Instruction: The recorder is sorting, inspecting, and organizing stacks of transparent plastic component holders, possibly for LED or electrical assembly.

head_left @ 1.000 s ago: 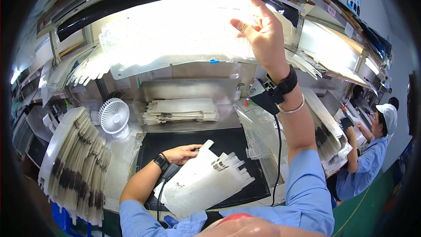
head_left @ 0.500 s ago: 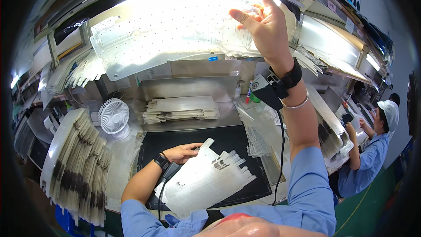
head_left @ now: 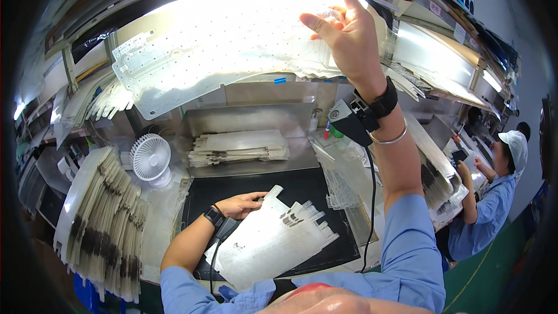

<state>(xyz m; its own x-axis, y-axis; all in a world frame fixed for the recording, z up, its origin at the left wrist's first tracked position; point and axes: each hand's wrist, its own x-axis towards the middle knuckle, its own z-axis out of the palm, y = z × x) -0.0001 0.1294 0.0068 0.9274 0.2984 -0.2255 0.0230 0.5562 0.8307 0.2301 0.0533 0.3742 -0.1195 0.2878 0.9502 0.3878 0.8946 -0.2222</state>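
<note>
My right hand is raised to the bright lamp area, its index finger and thumb apart and its other fingers curled. They close on the right end of a wide, clear plastic sheet with small dark dots and printed lines; glare hides part of the grip. The sheet stretches out to the left, its lower left corner hanging down. On the black work mat, my left hand grips the upper left edge of a whitish stack of cut plastic sheets, which has tabs and dark patches along its right side.
A flat stack of sheets lies behind the mat in a metal tray. At left stand a white fan and a tall pile of sheets. A black cable hangs from my right wrist. A co-worker works at right.
The clear sheet has shifted slightly left, and its left end hangs a little lower. My right hand has barely moved; my left hand stays on the whitish sheets.
</note>
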